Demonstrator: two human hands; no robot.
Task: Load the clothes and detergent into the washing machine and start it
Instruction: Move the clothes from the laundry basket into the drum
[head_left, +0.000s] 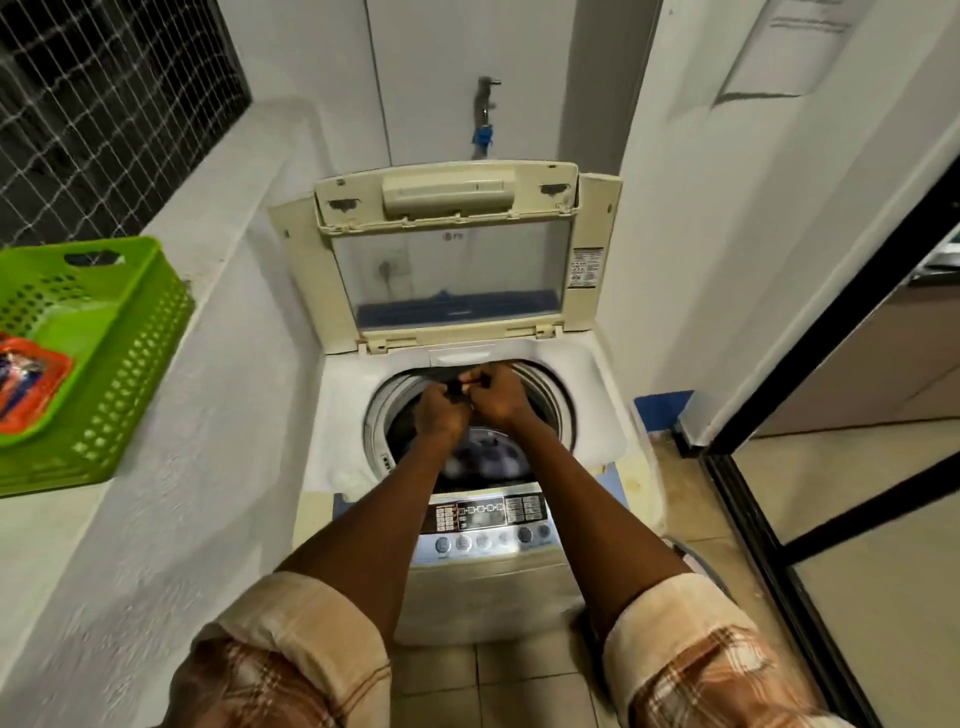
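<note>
Clothing, dark and blurred, lies low in the drum (470, 452) of the washing machine (467, 587) at the middle of the frame, and both hands meet over the drum's far rim. The left hand (440, 413) and right hand (496, 397) are each curled closed, touching each other and pinching a small dark item (457, 387) between them; whether it is a strip of fabric or something else is too blurred to tell. If that pinch slips, the item probably falls into the tub, which is harmless; if it is tugged toward the top of the frame, it could catch on the rim or drop behind the tub ring. The raised lid (447, 260) stands upright just beyond the knuckles, so a quick lift of the hands risks knocking it down onto the wrists. Forearms cross directly above the control panel (485, 519), and a lowered arm might press a button early. Room is tight: white walls close in on both sides, and a tap (485, 111) sits above the lid. Detergent appears to be the red pack (28, 382) in the green basket (130, 332) on the ledge at the left edge, well apart and an open reach away.
</note>
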